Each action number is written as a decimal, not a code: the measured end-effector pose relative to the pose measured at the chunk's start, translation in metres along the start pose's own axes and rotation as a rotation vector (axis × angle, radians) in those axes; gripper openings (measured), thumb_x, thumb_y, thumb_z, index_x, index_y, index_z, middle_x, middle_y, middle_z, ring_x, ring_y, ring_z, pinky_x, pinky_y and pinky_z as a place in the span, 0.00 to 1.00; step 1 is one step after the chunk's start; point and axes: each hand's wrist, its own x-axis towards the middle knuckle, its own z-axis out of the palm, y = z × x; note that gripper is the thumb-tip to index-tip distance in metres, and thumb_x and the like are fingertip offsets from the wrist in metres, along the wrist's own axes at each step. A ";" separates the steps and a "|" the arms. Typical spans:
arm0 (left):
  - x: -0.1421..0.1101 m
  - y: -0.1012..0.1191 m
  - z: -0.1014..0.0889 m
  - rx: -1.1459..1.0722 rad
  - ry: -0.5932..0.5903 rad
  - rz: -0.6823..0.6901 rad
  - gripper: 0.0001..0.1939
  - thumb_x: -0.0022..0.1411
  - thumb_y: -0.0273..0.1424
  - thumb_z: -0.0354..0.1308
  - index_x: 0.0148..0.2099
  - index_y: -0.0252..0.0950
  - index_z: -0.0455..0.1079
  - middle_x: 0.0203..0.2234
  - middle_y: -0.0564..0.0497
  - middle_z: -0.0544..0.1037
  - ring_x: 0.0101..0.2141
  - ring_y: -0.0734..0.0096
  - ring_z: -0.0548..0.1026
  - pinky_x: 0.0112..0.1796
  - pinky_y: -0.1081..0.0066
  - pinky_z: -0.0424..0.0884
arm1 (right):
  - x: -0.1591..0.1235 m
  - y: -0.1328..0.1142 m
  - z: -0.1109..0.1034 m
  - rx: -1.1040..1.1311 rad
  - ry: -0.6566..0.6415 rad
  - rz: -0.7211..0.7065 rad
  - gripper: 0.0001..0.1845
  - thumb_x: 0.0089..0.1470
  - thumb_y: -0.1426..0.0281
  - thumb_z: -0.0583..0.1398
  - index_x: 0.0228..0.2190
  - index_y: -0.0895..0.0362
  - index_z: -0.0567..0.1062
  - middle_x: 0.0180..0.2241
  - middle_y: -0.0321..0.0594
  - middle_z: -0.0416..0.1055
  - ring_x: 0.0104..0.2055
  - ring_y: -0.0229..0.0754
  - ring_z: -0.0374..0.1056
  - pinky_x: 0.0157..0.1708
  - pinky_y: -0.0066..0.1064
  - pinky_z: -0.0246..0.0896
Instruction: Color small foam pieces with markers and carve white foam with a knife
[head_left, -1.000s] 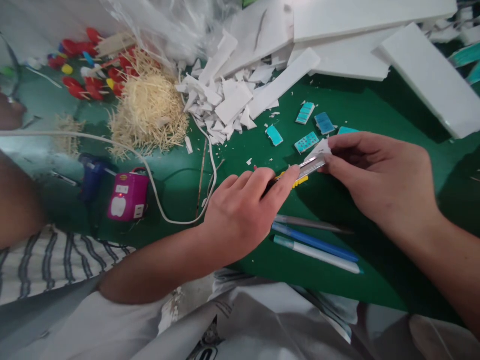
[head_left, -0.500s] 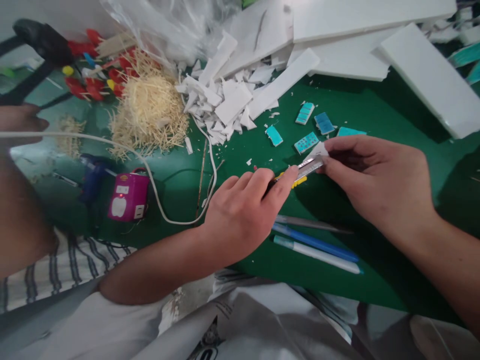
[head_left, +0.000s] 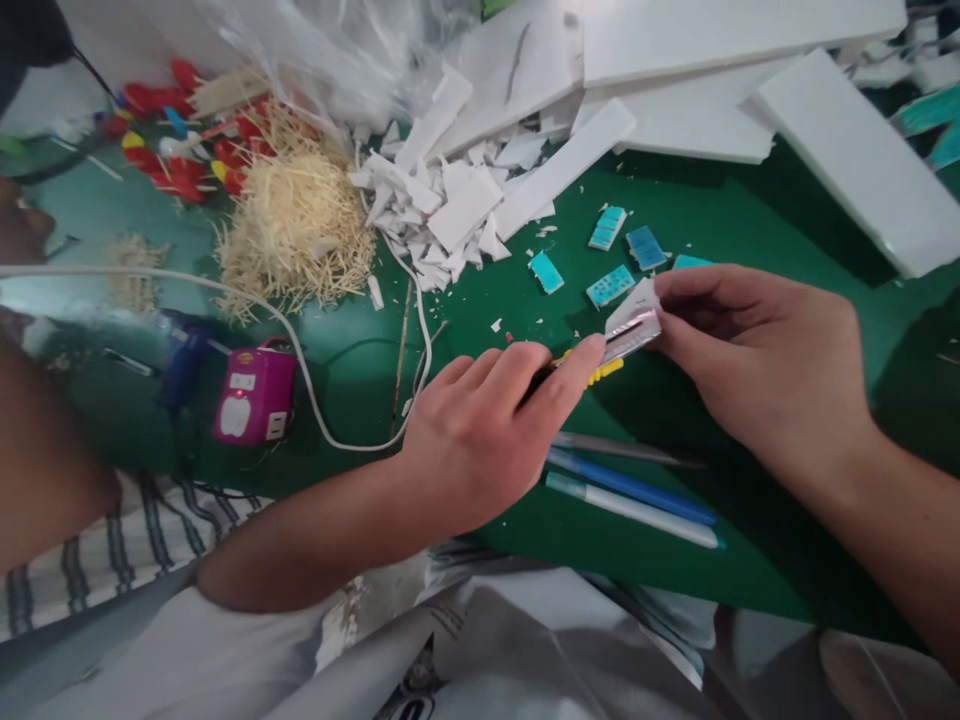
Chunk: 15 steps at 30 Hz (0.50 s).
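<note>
My left hand (head_left: 480,430) is closed around a yellow utility knife (head_left: 604,372), its index finger stretched along the tool. The metal blade end points right, against a small white foam piece (head_left: 634,305). My right hand (head_left: 765,350) pinches that piece between thumb and fingers; part of it is hidden behind the fingertips. Beyond the hands lie several small foam pieces coloured turquoise and blue, among them a dotted one (head_left: 610,286) and a striped one (head_left: 607,228). Below the knife rest a blue pen (head_left: 634,487), a white marker (head_left: 637,512) and a grey pen (head_left: 630,449).
White foam scraps (head_left: 457,200) are heaped behind, with large foam boards (head_left: 675,110) beyond. To the left are a pile of thin wooden sticks (head_left: 296,220), a magenta power box (head_left: 255,395), a white cable (head_left: 315,400) and a blue glue gun (head_left: 182,360). Another person's arm (head_left: 45,420) reaches in there.
The knife's blade end has tilted and shifted slightly right along the foam piece. At the left, the other person's dark-handled tool swung into view and has mostly moved out again.
</note>
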 end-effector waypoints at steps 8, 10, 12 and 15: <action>-0.001 -0.001 -0.001 -0.003 -0.021 0.007 0.19 0.77 0.24 0.56 0.66 0.35 0.74 0.36 0.53 0.82 0.32 0.74 0.80 0.33 0.70 0.72 | -0.002 -0.011 0.002 0.118 0.013 0.121 0.09 0.52 0.78 0.70 0.31 0.50 0.85 0.29 0.30 0.83 0.31 0.39 0.81 0.37 0.32 0.82; -0.001 -0.001 -0.001 -0.007 -0.040 0.004 0.20 0.77 0.24 0.56 0.67 0.33 0.74 0.37 0.53 0.82 0.32 0.74 0.80 0.34 0.70 0.73 | -0.002 -0.012 0.002 0.149 0.024 0.157 0.10 0.51 0.78 0.71 0.31 0.50 0.85 0.30 0.30 0.83 0.31 0.40 0.82 0.38 0.33 0.83; -0.001 0.000 -0.001 -0.014 -0.053 0.001 0.20 0.78 0.24 0.55 0.67 0.32 0.73 0.37 0.52 0.83 0.32 0.74 0.81 0.34 0.70 0.74 | -0.001 -0.012 0.003 0.175 0.021 0.176 0.10 0.52 0.78 0.70 0.31 0.50 0.84 0.30 0.30 0.83 0.31 0.40 0.82 0.39 0.34 0.83; -0.001 0.001 0.000 -0.032 -0.053 -0.003 0.20 0.78 0.24 0.53 0.68 0.31 0.72 0.38 0.52 0.84 0.33 0.74 0.82 0.34 0.70 0.74 | -0.001 -0.013 0.004 0.200 0.007 0.178 0.09 0.53 0.78 0.70 0.29 0.50 0.83 0.28 0.30 0.82 0.31 0.41 0.82 0.39 0.35 0.84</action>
